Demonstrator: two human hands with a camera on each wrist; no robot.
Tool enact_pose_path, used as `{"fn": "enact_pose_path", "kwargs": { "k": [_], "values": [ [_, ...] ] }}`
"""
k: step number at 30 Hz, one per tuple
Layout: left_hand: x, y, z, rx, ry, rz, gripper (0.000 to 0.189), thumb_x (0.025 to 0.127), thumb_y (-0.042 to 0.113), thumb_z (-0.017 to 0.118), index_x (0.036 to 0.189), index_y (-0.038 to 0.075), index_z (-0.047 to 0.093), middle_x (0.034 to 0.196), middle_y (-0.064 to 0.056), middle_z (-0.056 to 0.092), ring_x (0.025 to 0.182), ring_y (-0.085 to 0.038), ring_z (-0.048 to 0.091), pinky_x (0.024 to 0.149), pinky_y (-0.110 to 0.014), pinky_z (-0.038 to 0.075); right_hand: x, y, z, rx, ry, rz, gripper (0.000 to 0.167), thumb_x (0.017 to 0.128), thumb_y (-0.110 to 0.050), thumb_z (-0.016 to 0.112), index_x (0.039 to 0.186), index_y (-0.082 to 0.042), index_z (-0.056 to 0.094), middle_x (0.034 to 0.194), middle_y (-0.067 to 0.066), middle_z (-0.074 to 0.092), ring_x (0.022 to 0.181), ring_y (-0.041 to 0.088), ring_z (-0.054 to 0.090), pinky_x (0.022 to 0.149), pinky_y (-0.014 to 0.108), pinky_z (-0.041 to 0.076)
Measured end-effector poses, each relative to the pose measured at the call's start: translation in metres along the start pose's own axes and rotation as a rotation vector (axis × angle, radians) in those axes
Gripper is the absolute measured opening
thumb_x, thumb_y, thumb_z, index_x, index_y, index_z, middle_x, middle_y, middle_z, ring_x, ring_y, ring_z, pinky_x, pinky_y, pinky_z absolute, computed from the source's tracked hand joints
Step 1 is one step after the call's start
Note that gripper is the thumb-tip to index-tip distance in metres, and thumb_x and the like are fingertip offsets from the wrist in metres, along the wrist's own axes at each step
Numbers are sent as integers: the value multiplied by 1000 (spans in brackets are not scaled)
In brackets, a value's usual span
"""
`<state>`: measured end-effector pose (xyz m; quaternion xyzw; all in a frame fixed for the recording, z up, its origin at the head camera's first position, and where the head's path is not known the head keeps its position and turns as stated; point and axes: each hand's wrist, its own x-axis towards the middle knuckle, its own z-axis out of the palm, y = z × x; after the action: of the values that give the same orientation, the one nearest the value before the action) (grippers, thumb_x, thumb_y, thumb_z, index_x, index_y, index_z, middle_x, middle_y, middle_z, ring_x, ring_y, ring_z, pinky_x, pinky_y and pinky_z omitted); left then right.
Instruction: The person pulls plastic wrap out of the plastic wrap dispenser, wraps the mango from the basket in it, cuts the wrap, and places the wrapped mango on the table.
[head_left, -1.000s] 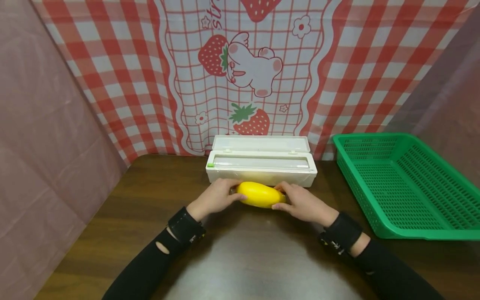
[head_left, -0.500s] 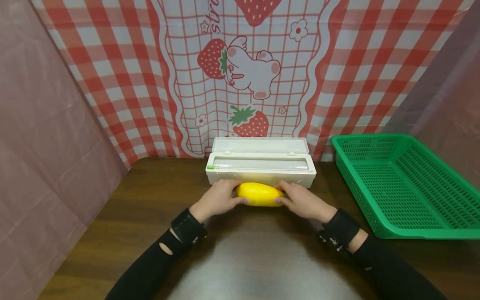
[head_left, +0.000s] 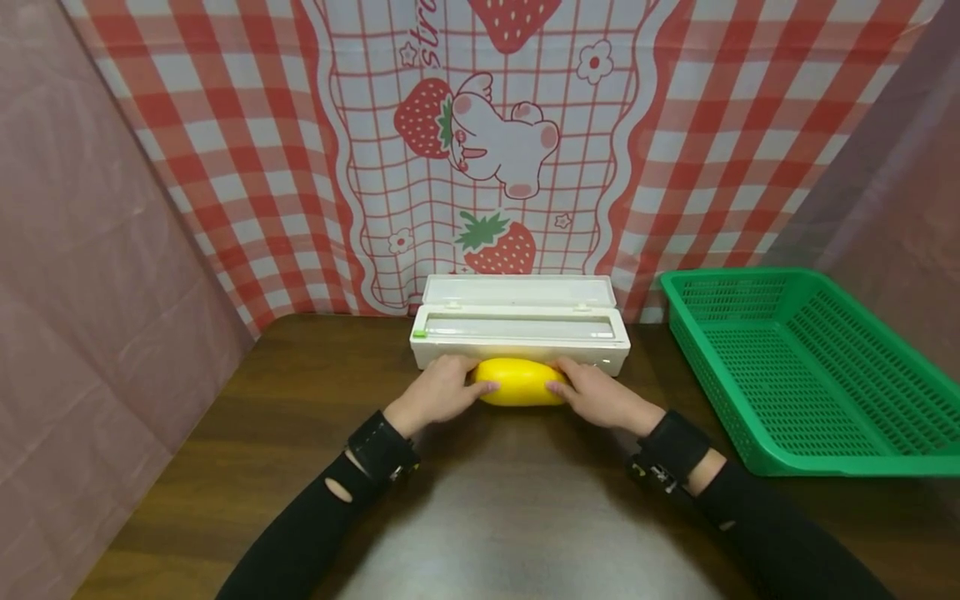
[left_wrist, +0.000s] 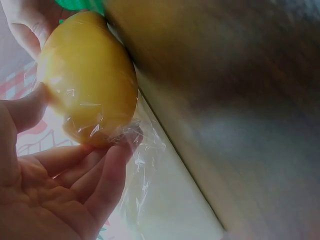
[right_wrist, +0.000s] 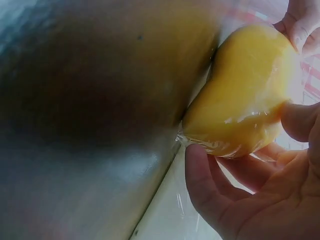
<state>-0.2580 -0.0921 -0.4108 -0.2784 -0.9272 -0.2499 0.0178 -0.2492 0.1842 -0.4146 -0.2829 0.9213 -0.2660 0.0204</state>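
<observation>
A smooth yellow mango [head_left: 519, 382] lies between both hands, close in front of a white cling film dispenser [head_left: 517, 352] whose lid stands raised. My left hand [head_left: 438, 390] holds the mango's left end, thumb on the near side and fingers behind. At the other end my right hand [head_left: 602, 393] grips it the same way. Clear cling film [left_wrist: 142, 165] stretches from the dispenser side to the mango in the left wrist view and clings to its skin with wrinkles. In the right wrist view, film [right_wrist: 240, 117] also covers the mango [right_wrist: 250, 75], with fingertips against its underside.
A green plastic basket [head_left: 765, 450] stands to the right on the brown wooden table [head_left: 480, 517]. Behind the dispenser hangs a red-and-white checked cloth [head_left: 247, 125] with strawberries. A pink curtain [head_left: 90, 292] borders the left side.
The mango has turned from slightly tilted to level and shifted a little away from the camera, toward the dispenser. Both hands have kept their hold and moved with it.
</observation>
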Motion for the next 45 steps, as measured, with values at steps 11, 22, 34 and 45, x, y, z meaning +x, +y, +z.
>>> {"fn": "enact_pose_path", "kwargs": {
  "k": [11,22,34,45],
  "values": [
    [4,-1,2,-34,-51,-83,42,98,54,54,96,13,63,67,0,47,65,-18,50,62,-32,41,4,4,1,2,-16,29,40,106,-28,49,135,-1,48,105,9,60,90,24,55,84,42,45],
    [5,0,1,-34,-75,-124,43,101,54,48,93,14,61,67,-1,47,64,-19,50,62,-32,39,6,3,0,49,-30,45,47,106,-36,48,137,-1,47,105,8,59,90,23,54,83,41,44],
    [7,2,3,-25,-89,-215,54,102,57,41,78,13,58,65,-3,50,57,-19,48,57,-30,37,10,8,2,15,-13,63,46,106,-35,48,135,0,51,102,9,60,90,25,55,83,43,45],
    [11,0,4,8,-74,-223,59,103,58,37,71,13,57,62,-2,48,55,-19,48,55,-30,36,12,8,5,2,11,45,40,108,-33,43,128,0,55,99,9,61,91,26,56,84,46,45]
  ]
}}
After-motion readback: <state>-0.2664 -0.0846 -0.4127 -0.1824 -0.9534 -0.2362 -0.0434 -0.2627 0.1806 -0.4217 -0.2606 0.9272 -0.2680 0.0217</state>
